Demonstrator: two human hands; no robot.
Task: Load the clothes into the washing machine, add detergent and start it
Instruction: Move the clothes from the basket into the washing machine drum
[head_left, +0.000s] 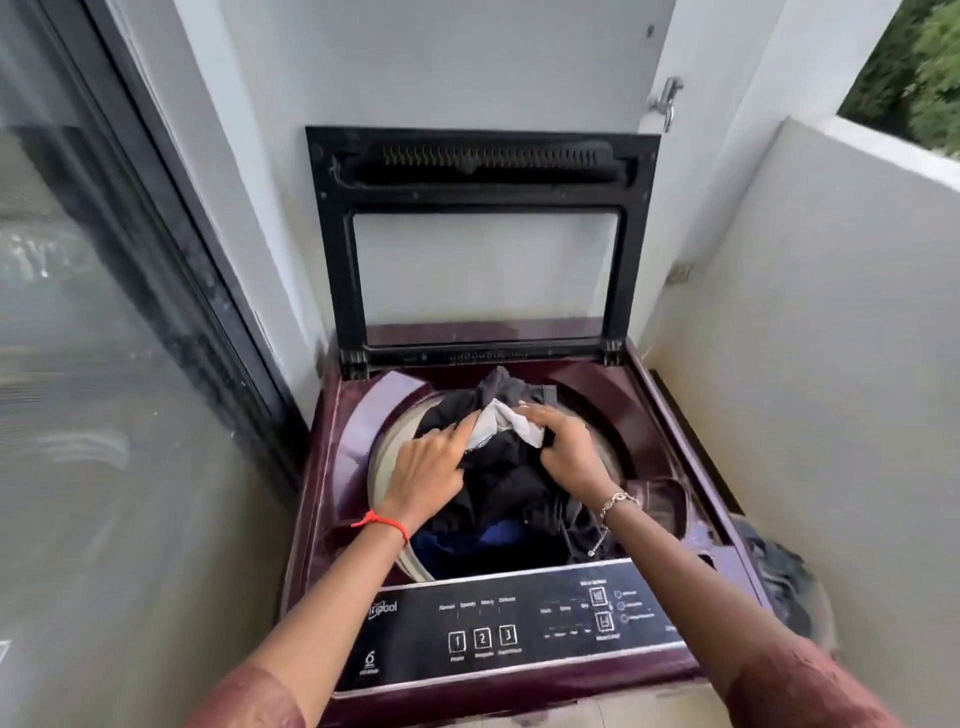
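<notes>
A dark red washing machine stood in the middle of the frame with its black lid standing straight up at the back. The round tub was piled high with dark clothes, right in the middle of the picture. A white cloth lay on top of the pile. The left hand lay flat on the clothes, fingers together and pointing at the white cloth. The right hand was curled tight, gripping the white cloth and the dark clothes under it. The control panel with its buttons sat at the bottom of the frame, below both arms
</notes>
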